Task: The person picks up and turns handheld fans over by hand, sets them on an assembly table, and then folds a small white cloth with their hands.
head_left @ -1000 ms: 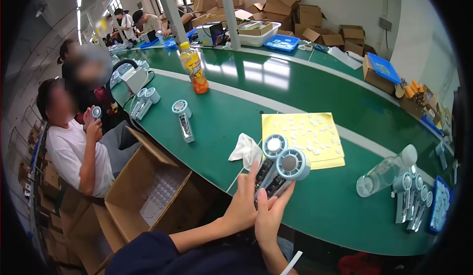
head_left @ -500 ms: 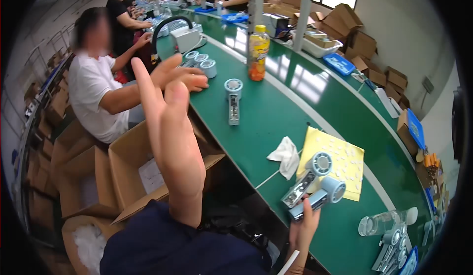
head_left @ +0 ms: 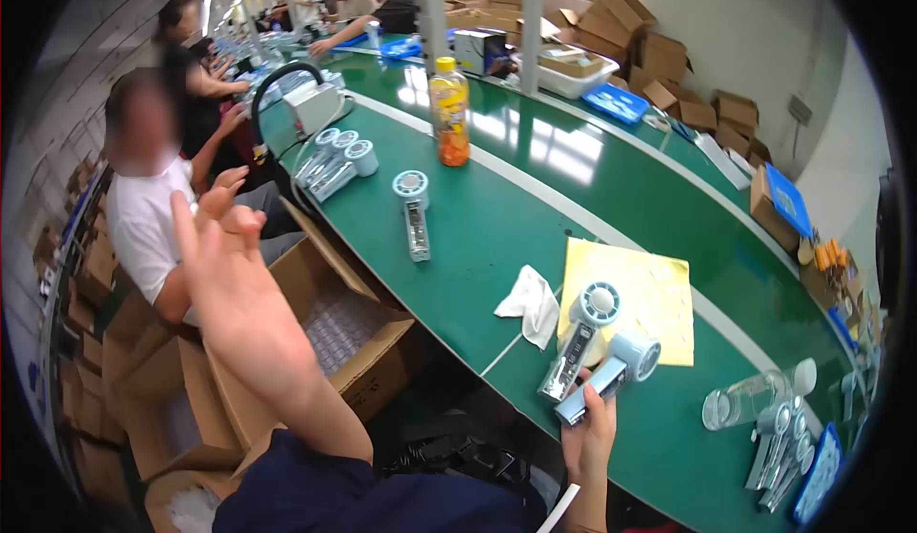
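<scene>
My left hand (head_left: 244, 285) is raised in the air above the cardboard boxes, fingers apart and partly bent, nothing in it. Low at the table's edge, my right hand (head_left: 594, 428) grips a light-blue handheld fan (head_left: 611, 375) by its handle. Right beside that fan is a second handheld fan (head_left: 573, 347) with inner parts showing in its handle; whether my fingers also touch it I cannot tell. A yellow sheet (head_left: 659, 289) with small pale pieces lies behind them. A crumpled white cloth (head_left: 530, 306) is left of the sheet. Another fan (head_left: 415, 216) lies alone farther off.
Several fans (head_left: 339, 165) lie near a white device with a black hose (head_left: 313, 108). A drink bottle (head_left: 450, 113) stands on the green table (head_left: 458, 294). At right are a clear bottle (head_left: 750, 399) and more fans (head_left: 781, 452). Cardboard boxes (head_left: 358, 342) and a seated co-worker (head_left: 143, 218) are at left.
My left hand has moved left and down, away from the co-worker's hand. That hand has drawn back from the fans near the white device. My right hand still holds its fan.
</scene>
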`<act>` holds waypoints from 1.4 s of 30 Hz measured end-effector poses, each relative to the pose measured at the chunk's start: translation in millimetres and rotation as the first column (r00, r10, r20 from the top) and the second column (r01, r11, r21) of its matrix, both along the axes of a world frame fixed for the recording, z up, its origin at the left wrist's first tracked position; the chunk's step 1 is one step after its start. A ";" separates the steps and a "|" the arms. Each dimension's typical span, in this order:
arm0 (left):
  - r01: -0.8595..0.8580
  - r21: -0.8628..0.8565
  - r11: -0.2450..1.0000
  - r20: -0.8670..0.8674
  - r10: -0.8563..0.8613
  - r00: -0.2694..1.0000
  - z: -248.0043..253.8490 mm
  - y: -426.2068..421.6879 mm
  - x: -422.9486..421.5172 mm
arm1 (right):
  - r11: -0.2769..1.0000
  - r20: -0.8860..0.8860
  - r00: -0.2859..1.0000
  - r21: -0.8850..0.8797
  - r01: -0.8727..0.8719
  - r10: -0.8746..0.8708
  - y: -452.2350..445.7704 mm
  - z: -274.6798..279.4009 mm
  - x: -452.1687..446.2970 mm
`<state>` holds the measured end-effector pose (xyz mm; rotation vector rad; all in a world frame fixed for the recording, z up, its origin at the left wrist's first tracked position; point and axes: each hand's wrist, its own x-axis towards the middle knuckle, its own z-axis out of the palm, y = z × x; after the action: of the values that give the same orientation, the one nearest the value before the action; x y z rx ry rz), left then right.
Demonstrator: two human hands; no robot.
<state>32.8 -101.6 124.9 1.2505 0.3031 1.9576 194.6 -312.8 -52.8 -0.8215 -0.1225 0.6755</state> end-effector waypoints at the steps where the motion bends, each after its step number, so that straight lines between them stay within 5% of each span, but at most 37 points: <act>1: 0.009 -0.002 1.000 -0.075 -0.009 0.997 -7.7 -2.4 13.2 | 1.000 -0.002 1.000 0.005 -0.005 0.005 -1.1 -1.5 1.1; 7: 0.230 -0.204 0.952 -0.229 -0.275 0.934 -48.5 20.9 59.7 | 0.996 -0.059 0.998 0.086 -0.030 0.036 -3.4 -1.2 3.0; 8: 0.286 -0.184 0.940 -0.388 -0.337 0.858 -52.0 25.2 64.0 | 0.995 -0.072 0.996 0.088 -0.039 0.045 -3.0 -3.2 4.0; 11: 0.438 -0.175 0.882 -0.870 -0.347 0.350 -64.3 7.8 87.9 | 0.995 -0.101 0.993 0.080 -0.055 0.063 -1.1 -6.7 8.5; 13: 0.639 -0.293 0.711 -0.929 -0.370 -0.014 -92.4 -8.3 105.6 | 0.994 -0.079 0.995 0.101 -0.052 0.060 1.1 -11.2 10.8; 15: 0.546 -0.463 0.698 -0.882 -0.421 -0.211 -105.2 -43.1 117.6 | 0.998 0.014 1.000 0.069 -0.007 0.006 6.6 -21.4 11.9; 19: 0.579 -0.584 0.569 -0.743 -0.662 -0.098 -145.3 -67.9 127.5 | 0.963 0.276 0.951 -0.186 0.193 -0.138 20.3 -32.3 2.1; 22: 0.635 -0.554 0.539 -0.695 -0.719 0.004 -161.9 -58.3 132.8 | 0.932 0.382 0.889 -0.152 0.330 -0.252 23.5 -20.2 -2.1; 25: 0.650 -0.736 0.190 -0.309 -0.948 -0.073 -168.6 -53.7 125.0 | 0.945 0.324 0.921 -0.170 0.280 -0.215 10.1 2.4 9.4; 26: 0.688 -0.705 0.170 -0.258 -0.966 -0.026 -167.7 -61.6 125.2 | 0.837 0.578 0.755 -0.211 0.505 -0.310 11.3 -4.8 14.7; 28: 0.735 -0.678 -0.003 -0.020 -1.000 -0.023 -160.8 -71.5 124.9 | 0.779 0.665 0.646 -0.152 0.608 -0.374 12.2 -27.0 20.6; 31: 0.750 -0.641 -0.164 0.145 -0.985 -0.091 -173.5 -70.8 133.7 | 0.905 0.351 0.903 -0.248 0.346 -0.248 -2.1 -4.4 20.4; 33: 0.717 -0.692 -0.088 0.027 -0.995 -0.096 -182.3 -70.3 138.2 | 0.931 0.327 0.926 -0.240 0.275 -0.190 -6.5 -4.9 20.5; 35: 0.683 -0.696 -0.222 0.080 -0.969 -0.233 -195.7 -63.3 136.1 | 0.924 0.352 0.919 -0.263 0.278 -0.176 -7.2 -10.3 18.7; 38: 0.670 -0.731 -0.133 -0.037 -0.971 -0.234 -186.9 -67.2 133.6 | 0.937 0.326 0.933 -0.252 0.241 -0.152 -6.0 -13.1 16.1; 42: 0.700 -0.692 -0.178 -0.046 -0.956 -0.289 -183.8 -65.5 129.8 | 0.951 0.259 0.948 -0.195 0.238 -0.184 -4.8 -8.1 14.0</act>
<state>162.6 -167.2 -58.9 1.1037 -0.0368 -0.0732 208.6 -317.6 -60.8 -1.1159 -0.1734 0.3881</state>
